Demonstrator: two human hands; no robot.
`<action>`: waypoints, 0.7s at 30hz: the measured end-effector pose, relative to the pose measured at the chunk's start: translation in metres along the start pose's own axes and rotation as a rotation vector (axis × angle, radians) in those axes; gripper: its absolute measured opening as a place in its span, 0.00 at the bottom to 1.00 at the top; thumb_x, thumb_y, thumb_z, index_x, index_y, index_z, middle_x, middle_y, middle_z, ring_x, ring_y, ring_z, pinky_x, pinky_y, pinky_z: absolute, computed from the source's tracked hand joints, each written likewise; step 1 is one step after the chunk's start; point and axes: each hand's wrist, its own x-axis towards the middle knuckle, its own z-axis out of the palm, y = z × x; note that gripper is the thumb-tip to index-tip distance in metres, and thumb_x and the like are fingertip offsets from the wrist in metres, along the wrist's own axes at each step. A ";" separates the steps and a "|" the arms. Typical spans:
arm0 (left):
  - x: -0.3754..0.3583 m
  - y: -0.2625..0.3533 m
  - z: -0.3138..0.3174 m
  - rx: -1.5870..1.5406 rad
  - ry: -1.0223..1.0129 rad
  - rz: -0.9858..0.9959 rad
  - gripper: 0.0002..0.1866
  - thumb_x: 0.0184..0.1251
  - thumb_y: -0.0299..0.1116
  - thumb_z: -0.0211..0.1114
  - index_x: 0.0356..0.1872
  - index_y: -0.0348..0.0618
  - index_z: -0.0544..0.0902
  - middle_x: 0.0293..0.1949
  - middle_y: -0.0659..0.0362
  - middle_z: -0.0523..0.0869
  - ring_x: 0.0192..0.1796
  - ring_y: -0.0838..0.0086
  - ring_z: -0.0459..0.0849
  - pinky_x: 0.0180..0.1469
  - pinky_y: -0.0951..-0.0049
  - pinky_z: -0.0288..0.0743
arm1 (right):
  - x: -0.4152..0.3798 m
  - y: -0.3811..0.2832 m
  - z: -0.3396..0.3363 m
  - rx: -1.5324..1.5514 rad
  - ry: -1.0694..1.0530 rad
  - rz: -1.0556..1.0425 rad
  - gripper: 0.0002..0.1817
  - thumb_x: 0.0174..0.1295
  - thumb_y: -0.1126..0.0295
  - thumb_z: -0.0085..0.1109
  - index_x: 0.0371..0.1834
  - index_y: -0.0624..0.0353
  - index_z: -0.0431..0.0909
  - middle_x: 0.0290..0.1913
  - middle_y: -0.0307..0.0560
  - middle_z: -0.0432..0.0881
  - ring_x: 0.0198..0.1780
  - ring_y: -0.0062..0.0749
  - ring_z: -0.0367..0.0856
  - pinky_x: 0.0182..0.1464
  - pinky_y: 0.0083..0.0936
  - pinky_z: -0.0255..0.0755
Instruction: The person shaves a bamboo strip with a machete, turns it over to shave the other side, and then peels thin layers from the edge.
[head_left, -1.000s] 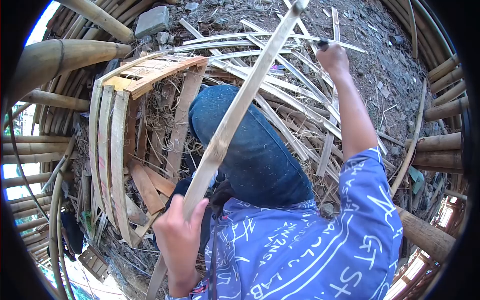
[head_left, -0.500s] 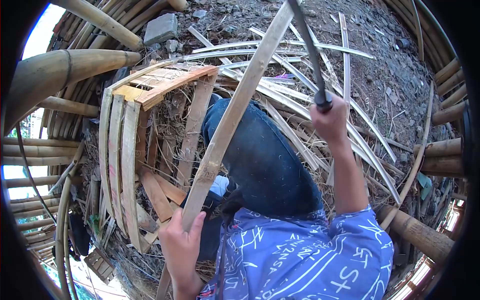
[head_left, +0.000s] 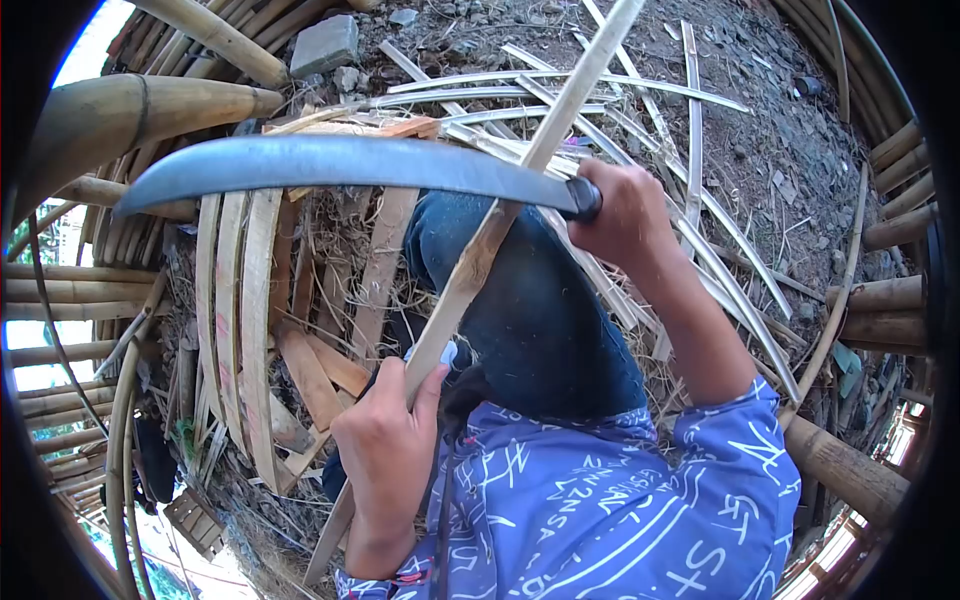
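Observation:
A long bamboo strip (head_left: 455, 300) slants across my thigh, its upper end leaving the top of the view. My left hand (head_left: 385, 440) is closed round its lower part, thumb along one face. In my right hand (head_left: 630, 215), fingers wrap the dark handle of a machete (head_left: 330, 163). Its wide curved blade points left and crosses over the strip just short of the handle, hiding part of a wooden crate (head_left: 262, 330). Lower on the strip, a rough brown node (head_left: 475, 265) shows.
Pale split bamboo strips (head_left: 690, 130) lie criss-crossed over shavings on the ground ahead and to the right. Thick bamboo poles (head_left: 150, 110) stick in from the left, and another pole (head_left: 845, 465) lies at lower right. A grey block (head_left: 325, 45) sits at upper left.
The machete has swung from pointing up to lying sideways across the strip. My right hand has moved slightly left; my left hand has shifted right and up with the strip.

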 end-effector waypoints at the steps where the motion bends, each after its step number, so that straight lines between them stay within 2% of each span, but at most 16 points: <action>1: 0.000 0.000 0.001 -0.004 -0.006 -0.003 0.18 0.66 0.42 0.66 0.25 0.40 0.71 0.16 0.48 0.76 0.20 0.49 0.77 0.21 0.57 0.66 | 0.004 0.005 0.004 -0.036 0.019 -0.040 0.09 0.40 0.68 0.62 0.25 0.57 0.77 0.24 0.56 0.81 0.31 0.53 0.83 0.36 0.43 0.77; 4: -0.001 -0.002 0.002 -0.060 0.006 0.003 0.19 0.65 0.43 0.66 0.25 0.40 0.71 0.17 0.47 0.76 0.20 0.48 0.77 0.21 0.57 0.67 | 0.012 0.009 0.005 -0.062 0.052 -0.099 0.09 0.41 0.67 0.63 0.25 0.57 0.77 0.24 0.55 0.81 0.31 0.52 0.84 0.36 0.44 0.78; 6: -0.005 -0.003 0.003 -0.175 0.011 -0.069 0.21 0.64 0.43 0.67 0.24 0.37 0.71 0.17 0.42 0.72 0.22 0.43 0.74 0.23 0.55 0.64 | 0.019 0.019 0.006 -0.066 0.042 -0.063 0.08 0.41 0.67 0.63 0.25 0.57 0.77 0.23 0.55 0.81 0.31 0.52 0.84 0.36 0.44 0.78; 8: -0.007 -0.003 0.003 -0.182 0.016 -0.076 0.21 0.65 0.43 0.67 0.24 0.36 0.71 0.16 0.42 0.71 0.22 0.43 0.73 0.23 0.55 0.63 | 0.024 0.025 0.005 -0.087 0.047 0.032 0.08 0.41 0.67 0.63 0.24 0.56 0.78 0.23 0.55 0.82 0.30 0.52 0.84 0.36 0.43 0.79; 15: -0.011 -0.003 -0.002 -0.145 0.007 -0.079 0.23 0.65 0.44 0.66 0.23 0.36 0.68 0.16 0.43 0.70 0.21 0.43 0.72 0.22 0.55 0.62 | 0.033 0.037 0.010 -0.115 0.111 -0.081 0.07 0.43 0.67 0.62 0.23 0.56 0.79 0.22 0.55 0.82 0.30 0.52 0.84 0.36 0.42 0.79; 19: -0.019 -0.006 -0.006 -0.148 0.004 -0.104 0.23 0.65 0.44 0.66 0.23 0.36 0.68 0.16 0.43 0.70 0.21 0.43 0.72 0.22 0.56 0.63 | 0.043 0.054 0.006 -0.134 0.103 0.075 0.06 0.47 0.67 0.62 0.24 0.56 0.78 0.24 0.54 0.83 0.28 0.50 0.84 0.35 0.40 0.80; 21: -0.022 -0.008 -0.007 -0.131 -0.012 -0.110 0.23 0.65 0.44 0.66 0.23 0.36 0.69 0.17 0.42 0.71 0.21 0.43 0.73 0.22 0.56 0.63 | 0.045 0.062 0.008 -0.166 0.137 -0.004 0.06 0.46 0.67 0.62 0.24 0.56 0.78 0.24 0.54 0.83 0.29 0.50 0.85 0.36 0.40 0.79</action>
